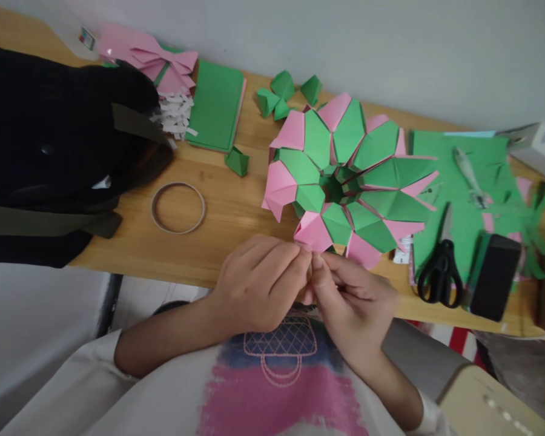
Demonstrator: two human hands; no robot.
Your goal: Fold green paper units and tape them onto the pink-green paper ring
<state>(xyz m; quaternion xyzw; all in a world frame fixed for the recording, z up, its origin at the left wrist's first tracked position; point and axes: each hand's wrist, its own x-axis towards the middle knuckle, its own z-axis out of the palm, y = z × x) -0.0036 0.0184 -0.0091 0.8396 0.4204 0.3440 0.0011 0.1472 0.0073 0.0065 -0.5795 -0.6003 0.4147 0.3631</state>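
Observation:
A large flower folded from green and pink paper (pixel 315 142) lies on the wooden table, with a dark hollow at its centre. My left hand (pixel 263 281) is closed at its near edge, its fingertips pinched against the lower end of a pink petal (pixel 312 231). My right hand (pixel 356 303) meets it there, thumb and forefinger pressed together at the same petal tip. The fingers hide most of the paper between them.
Black-handled scissors (pixel 441 272), a dark phone (pixel 495 277) and a green sheet (pixel 458 175) with a craft knife (pixel 467 172) lie right. Left are a tape ring (pixel 178 208), small green folded pieces (pixel 237 161), green paper stack (pixel 215 103) and black bag (pixel 49 139).

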